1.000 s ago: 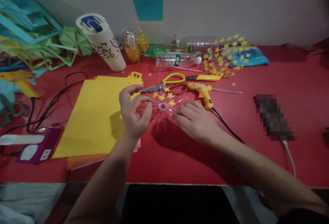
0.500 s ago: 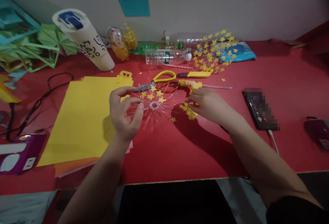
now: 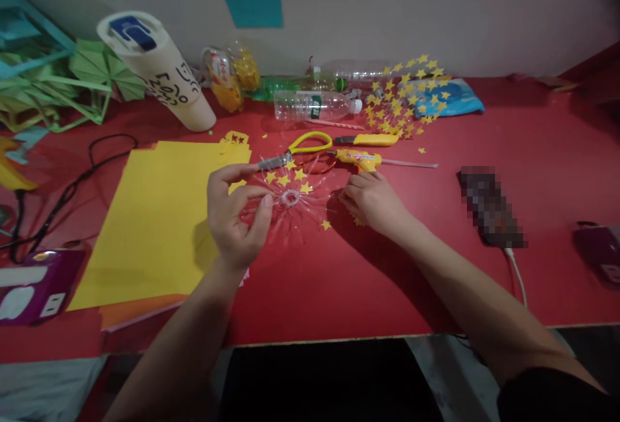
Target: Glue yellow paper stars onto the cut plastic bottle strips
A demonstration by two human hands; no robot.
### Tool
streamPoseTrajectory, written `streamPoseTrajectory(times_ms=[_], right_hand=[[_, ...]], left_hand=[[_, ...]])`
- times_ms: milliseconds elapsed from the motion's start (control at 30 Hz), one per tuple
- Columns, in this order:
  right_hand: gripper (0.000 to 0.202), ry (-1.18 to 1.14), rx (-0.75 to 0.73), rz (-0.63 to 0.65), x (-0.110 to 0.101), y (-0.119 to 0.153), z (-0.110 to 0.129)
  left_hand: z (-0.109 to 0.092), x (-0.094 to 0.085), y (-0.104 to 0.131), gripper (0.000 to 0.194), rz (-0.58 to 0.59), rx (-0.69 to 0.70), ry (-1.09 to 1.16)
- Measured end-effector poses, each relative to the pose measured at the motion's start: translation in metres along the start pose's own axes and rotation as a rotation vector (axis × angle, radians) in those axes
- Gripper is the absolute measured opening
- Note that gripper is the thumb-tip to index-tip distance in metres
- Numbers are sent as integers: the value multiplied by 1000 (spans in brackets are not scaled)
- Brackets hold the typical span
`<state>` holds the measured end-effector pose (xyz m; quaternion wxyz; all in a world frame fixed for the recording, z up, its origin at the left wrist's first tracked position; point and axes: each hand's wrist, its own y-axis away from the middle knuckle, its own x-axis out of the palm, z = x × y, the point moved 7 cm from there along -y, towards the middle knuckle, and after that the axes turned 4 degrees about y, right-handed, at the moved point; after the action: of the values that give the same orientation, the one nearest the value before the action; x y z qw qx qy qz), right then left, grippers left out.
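A clear plastic bottle top (image 3: 290, 198), cut into thin strips that fan out from its neck, lies on the red table with several yellow stars (image 3: 299, 175) on its far strips. At its left side my left hand (image 3: 235, 215) has thumb and middle finger closed around strips near the neck, the index finger stretched toward the scissors' tip. My right hand (image 3: 371, 199) is at the right edge of the strips, fingertips pressed together; what they hold, if anything, is hidden. Beneath it, a few stars (image 3: 358, 221) peek out. One loose star (image 3: 326, 225) lies between the hands.
Yellow-handled scissors (image 3: 310, 143), a utility knife (image 3: 372, 140) and a glue gun (image 3: 361, 159) lie just beyond. Yellow paper (image 3: 159, 215) is at left, near a white tumbler (image 3: 165, 79). Behind are a plastic bottle (image 3: 312, 106) and a star-covered piece (image 3: 397, 108). A phone (image 3: 491, 209) lies right.
My right hand has moved left from the star pile to the strips' edge, now covering most of that pile. My left hand has stayed about where it was.
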<state>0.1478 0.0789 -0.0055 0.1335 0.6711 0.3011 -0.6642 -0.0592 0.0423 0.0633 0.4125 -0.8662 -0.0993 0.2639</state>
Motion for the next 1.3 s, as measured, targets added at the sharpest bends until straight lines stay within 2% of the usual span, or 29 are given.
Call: streamPoseTrajectory(times_ms=[133, 300, 400, 500, 567, 667, 733, 767, 833, 900, 967, 1100, 1200, 1300], right_hand=[[21, 45, -26, -45, -4, 0, 5], [32, 98, -93, -43, -3, -2, 16], [33, 61, -103, -39, -2, -3, 13], [26, 1, -76, -51, -3, -2, 2], [21, -105, -18, -95, -11, -1, -8], [16, -360, 83, -212, -42, 2, -15], [13, -505, 133, -274, -68, 5, -8], [11, -565, 139, -276, -80, 6, -1], [9, -642, 86, -263, -99, 5, 20], [9, -685, -12, -243, -109, 2, 41], [10, -714, -76, -243, -111, -1, 54], [14, -718, -80, -246, -102, -5, 57], [18, -695, -98, -271, -100, -3, 60], [21, -659, -124, -285, -103, -1, 68]], left_hand=[[1, 0, 0, 6, 3, -22, -41], [0, 1, 0, 7, 1, -8, -24], [0, 1, 0, 8, -7, 11, 2], [1, 1, 0, 9, -5, 2, 16], [-1, 0, 0, 10, -3, 4, 16], [-16, -4, 1, 12, -20, 58, -30], [-33, -4, 2, 14, 0, 134, -46], [-43, 0, 3, 15, 60, 174, 1], [-53, 11, 6, 11, 219, 134, 141], [-55, 18, 7, 7, 286, 36, 248], [-52, 23, 7, 5, 305, -59, 310], [-42, 25, 8, 11, 298, -162, 348], [-42, 27, 8, 13, 307, -131, 342], [-48, 26, 8, 14, 302, -42, 273]])
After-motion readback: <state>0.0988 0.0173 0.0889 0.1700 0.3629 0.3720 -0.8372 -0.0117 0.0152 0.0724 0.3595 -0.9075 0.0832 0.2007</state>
